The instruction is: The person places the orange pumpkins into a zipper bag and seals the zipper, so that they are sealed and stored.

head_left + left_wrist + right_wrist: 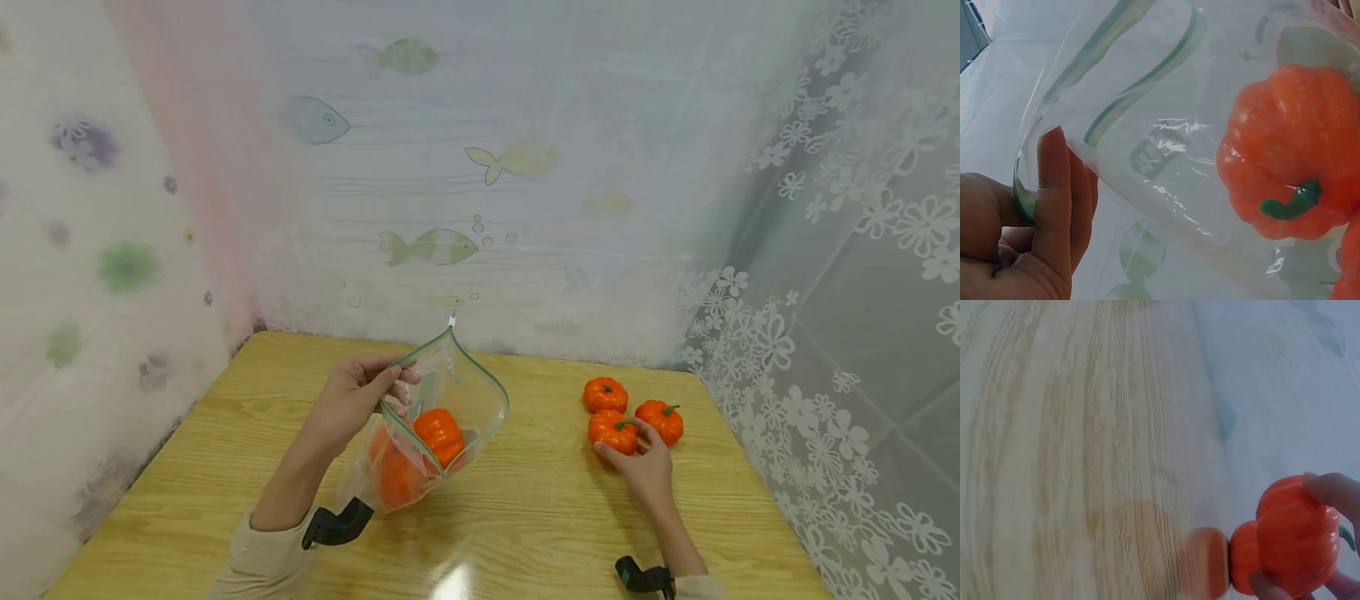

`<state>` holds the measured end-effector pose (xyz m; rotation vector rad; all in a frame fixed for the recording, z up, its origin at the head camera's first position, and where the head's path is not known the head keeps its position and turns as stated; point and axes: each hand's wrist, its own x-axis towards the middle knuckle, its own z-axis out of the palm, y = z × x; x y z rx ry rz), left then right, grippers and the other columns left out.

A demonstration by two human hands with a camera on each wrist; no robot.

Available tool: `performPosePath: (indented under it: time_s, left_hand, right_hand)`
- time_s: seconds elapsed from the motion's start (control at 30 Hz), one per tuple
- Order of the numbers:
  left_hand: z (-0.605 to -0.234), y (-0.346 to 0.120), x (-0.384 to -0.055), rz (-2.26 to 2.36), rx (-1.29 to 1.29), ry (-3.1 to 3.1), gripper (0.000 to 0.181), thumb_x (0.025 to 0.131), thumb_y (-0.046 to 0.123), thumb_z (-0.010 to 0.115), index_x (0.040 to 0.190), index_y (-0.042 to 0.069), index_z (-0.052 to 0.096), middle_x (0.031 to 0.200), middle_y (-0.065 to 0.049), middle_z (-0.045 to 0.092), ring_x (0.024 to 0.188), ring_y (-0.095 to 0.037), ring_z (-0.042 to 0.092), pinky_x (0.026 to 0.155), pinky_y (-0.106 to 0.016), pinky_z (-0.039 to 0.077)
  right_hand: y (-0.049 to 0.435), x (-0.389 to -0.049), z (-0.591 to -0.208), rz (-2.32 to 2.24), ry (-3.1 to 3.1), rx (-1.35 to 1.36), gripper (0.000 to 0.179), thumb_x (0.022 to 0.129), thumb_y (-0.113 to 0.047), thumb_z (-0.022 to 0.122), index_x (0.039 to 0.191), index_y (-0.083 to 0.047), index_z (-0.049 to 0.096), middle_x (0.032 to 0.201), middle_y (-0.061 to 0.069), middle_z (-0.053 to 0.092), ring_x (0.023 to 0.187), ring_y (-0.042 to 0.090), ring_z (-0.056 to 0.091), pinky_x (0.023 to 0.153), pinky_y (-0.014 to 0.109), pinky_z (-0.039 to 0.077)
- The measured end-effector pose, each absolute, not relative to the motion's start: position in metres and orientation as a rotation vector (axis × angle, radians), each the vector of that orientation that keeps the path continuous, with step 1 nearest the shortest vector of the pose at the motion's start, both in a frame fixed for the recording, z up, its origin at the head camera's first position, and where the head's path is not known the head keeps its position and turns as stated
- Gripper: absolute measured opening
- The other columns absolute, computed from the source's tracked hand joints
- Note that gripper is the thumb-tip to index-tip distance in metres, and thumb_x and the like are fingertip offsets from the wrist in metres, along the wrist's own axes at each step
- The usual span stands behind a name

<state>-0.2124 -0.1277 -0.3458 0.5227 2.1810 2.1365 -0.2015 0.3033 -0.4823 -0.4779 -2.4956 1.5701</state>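
tabletop [540, 508] — pumpkin [1294, 540] between right fingers [1339, 492]

A fish-patterned curtain [487, 192] backs the wooden table [540, 517], flowered sheeting [840, 358] at its right.

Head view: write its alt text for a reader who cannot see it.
A person's left grip holds open a clear, green-rimmed bag with orange pumpkins inside, while the right grip clasps another pumpkin near two more at the right of a wooden table. Behind is a pale backdrop patterned with fish.
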Motion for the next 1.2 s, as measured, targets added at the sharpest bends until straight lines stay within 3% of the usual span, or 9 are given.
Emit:
performPosePath:
  time_s: [0.13,0.23,0.57,1.2]
  left_hand:
    - [-0.347,-0.127,-0.212,2.141,0.542,2.159,0.031,0.108,0.004,0.048,0.128,-0.017,0.058,0.098,-0.004,0.072,0.073,-0.009,0.069,0.067,-0.026,0.062]
    - [-0.348,-0.127,-0.212,2.129,0.525,2.167,0.032,0.108,0.005,0.047,0.131,-0.017,0.056,0.1,-0.004,0.071,0.075,-0.009,0.069,0.068,-0.026,0.062]
    - [-0.35,-0.127,-0.214,2.105,0.518,2.152,0.033,0.109,0.004,0.044,0.132,-0.016,0.056,0.1,-0.006,0.071,0.071,-0.008,0.069,0.067,-0.026,0.062]
    - [-0.356,-0.126,-0.215,2.128,0.558,2.108,0.032,0.109,0.005,0.045,0.131,-0.016,0.056,0.095,-0.003,0.073,0.067,-0.01,0.07,0.065,-0.028,0.063]
  right_hand:
    - [0.3,-0.2,-0.483,1.576,-2.458,-0.456,0.084,0.084,-0.031,0.086,0.152,-0.007,0.042,0.146,0.021,0.043,0.124,0.037,0.051,0.085,0.02,0.048]
    - [0.297,-0.199,-0.482,1.611,-2.429,-0.433,0.082,0.084,-0.03,0.087,0.15,-0.009,0.043,0.146,0.018,0.043,0.124,0.035,0.051,0.079,0.014,0.046]
    - [0.277,-0.189,-0.461,1.722,-2.355,-0.3,0.075,0.084,-0.02,0.087,0.147,-0.01,0.048,0.144,0.017,0.043,0.126,0.038,0.052,0.074,0.015,0.054]
    - [0.249,-0.174,-0.435,1.849,-2.31,-0.193,0.072,0.082,-0.012,0.087,0.146,-0.016,0.052,0.151,-0.002,0.041,0.12,0.015,0.054,0.084,0.023,0.059]
